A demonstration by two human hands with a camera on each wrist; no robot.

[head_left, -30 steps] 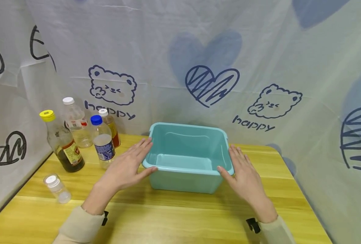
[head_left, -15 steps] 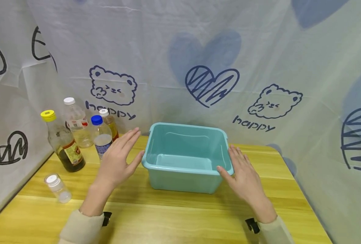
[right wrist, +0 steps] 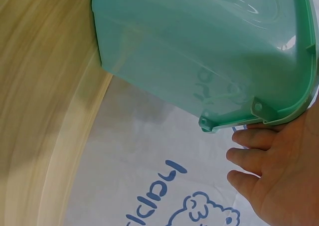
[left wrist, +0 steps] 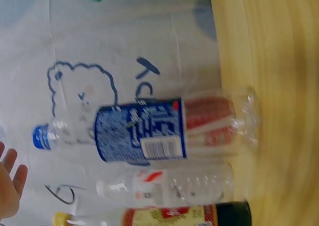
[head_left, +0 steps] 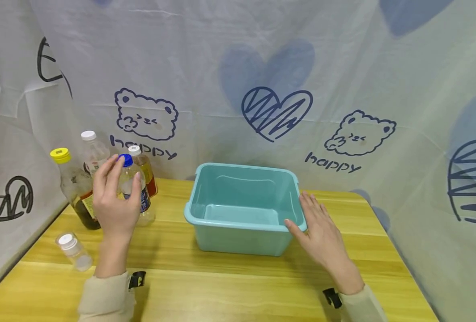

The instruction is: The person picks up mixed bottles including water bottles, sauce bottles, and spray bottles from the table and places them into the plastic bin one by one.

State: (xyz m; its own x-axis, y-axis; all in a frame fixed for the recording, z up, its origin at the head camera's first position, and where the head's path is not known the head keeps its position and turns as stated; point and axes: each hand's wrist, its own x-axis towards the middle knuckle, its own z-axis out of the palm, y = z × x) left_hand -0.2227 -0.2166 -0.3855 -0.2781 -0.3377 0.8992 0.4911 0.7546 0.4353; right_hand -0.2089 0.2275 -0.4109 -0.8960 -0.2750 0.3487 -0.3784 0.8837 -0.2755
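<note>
A blue-capped clear plastic bottle with a blue label stands upright at the left of the table. My left hand is raised in front of it, fingers and thumb spread apart and overlapping the bottle in the head view. In the left wrist view the fingertips show near the blue cap, with a gap between. The teal plastic bin stands mid-table with nothing inside. On its right rim rests my right hand, fingers extended along the side and thumb over the front corner.
Around the blue-capped bottle stand a yellow-capped sauce bottle, a white-capped clear bottle and a small bottle of reddish-brown liquid. A small clear jar with a white lid sits nearer. A printed cloth hangs behind the wooden table.
My left hand has left the bin's left rim and moved left to the blue-capped bottle, its fingers turning upward. The right hand stays on the bin's right rim.
</note>
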